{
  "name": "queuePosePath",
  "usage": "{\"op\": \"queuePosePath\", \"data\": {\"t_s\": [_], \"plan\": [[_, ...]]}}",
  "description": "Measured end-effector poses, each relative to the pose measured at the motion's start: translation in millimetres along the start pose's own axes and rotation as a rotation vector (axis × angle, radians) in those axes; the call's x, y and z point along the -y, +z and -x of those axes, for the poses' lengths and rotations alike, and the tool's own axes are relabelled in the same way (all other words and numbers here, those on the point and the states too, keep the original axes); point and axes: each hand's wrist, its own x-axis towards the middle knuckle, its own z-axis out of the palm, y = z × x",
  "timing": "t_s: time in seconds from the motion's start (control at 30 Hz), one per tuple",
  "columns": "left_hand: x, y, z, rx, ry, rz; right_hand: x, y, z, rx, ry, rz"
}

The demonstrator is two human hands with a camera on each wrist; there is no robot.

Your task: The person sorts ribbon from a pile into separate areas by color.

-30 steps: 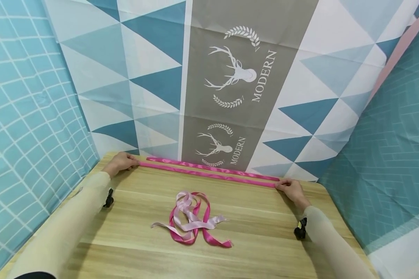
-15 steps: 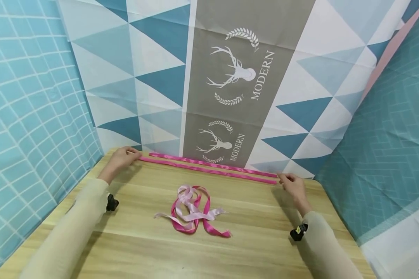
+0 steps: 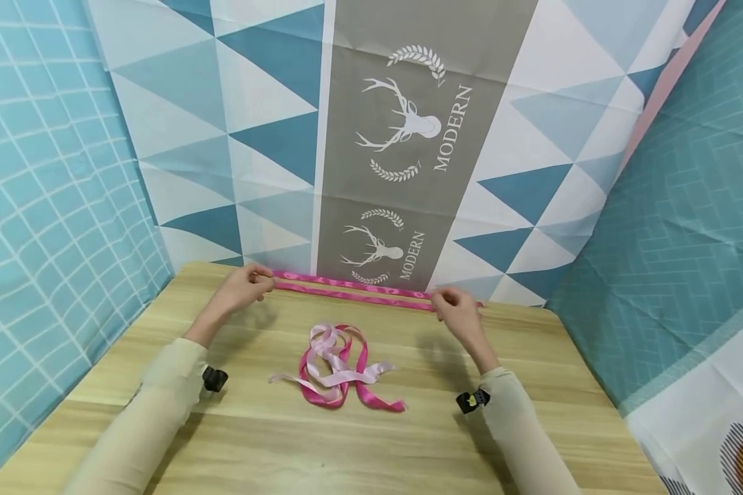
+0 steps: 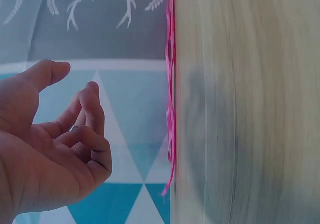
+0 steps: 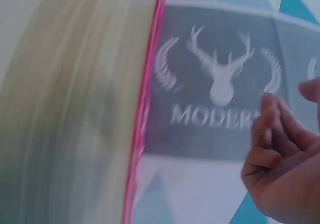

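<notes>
The right hand (image 5: 287,171) is hanging, fingers loosely curled, in front of the cloth (image 5: 200,140). Pink ribbon (image 5: 143,99) is running along the edge of the table (image 5: 60,104).

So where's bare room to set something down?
Mainly tabletop on the near side of the ribbon tangle, between the sleeves; less beyond, up to two straight pink ribbons. Crowded: the back edge, with those ribbons and both hands.

Tabletop (image 3: 322,454): far ribbon (image 3: 353,284) along back edge, near ribbon (image 3: 353,296) parallel, just before it. Ribbon tangle (image 3: 345,377) mid-surface, before both. Left hand (image 3: 244,285) above surface at the pair's left end, toward back left corner. Right hand (image 3: 459,313) above surface, toward right end; far ribbon's tip shows beyond. Backdrop cloth (image 3: 384,234) behind back edge.
</notes>
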Motion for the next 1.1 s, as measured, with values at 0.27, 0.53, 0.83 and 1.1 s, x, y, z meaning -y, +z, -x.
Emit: {"op": "queuePosePath", "data": {"t_s": [0.27, 0.53, 0.83, 1.1], "plan": [[-9.2, 27.2, -1.8, 0.044, 0.05, -0.043, 17.0, 70.9, 0.9, 0.296, -0.104, 0.264], [-5.9, 47.2, -3.3, 0.12, 0.12, -0.042, 20.8, 112.0, 7.5, 0.444, -0.086, 0.607], [-14.8, 58.5, -6.6, 0.202, 0.205, -0.112, 18.4, 118.1, 5.7, 0.448, -0.114, 0.614], [-30.0, 85.2, -15.2, 0.324, 0.301, -0.185, 27.9, 110.8, 4.7, 0.392, -0.105, 0.529]]}}
